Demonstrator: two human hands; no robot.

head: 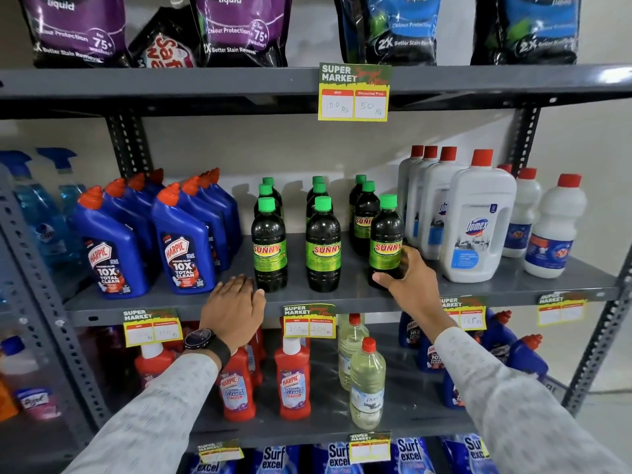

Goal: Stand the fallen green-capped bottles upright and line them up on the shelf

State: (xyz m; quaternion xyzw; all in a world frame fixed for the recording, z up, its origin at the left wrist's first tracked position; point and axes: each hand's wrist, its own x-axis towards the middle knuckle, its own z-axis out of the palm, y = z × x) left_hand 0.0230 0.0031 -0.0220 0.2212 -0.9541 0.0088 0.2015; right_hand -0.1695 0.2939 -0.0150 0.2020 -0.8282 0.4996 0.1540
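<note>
Several dark green-capped Sunny bottles stand upright in three rows on the grey middle shelf [352, 295]. The front left bottle [268, 244] and front middle bottle [323, 246] stand free near the shelf's front edge. My right hand [408, 285] grips the lower part of the front right bottle [385, 241], which is upright. My left hand [236, 304] rests flat on the shelf edge just left of the front left bottle, fingers apart, holding nothing. None of the green-capped bottles in view lies on its side.
Blue Harpic bottles [184, 248] stand to the left, white Domex bottles [475, 227] to the right. Price tags [308, 321] hang on the shelf edge. Red Harpic bottles [294, 378] and clear bottles [367, 381] fill the shelf below; detergent pouches sit above.
</note>
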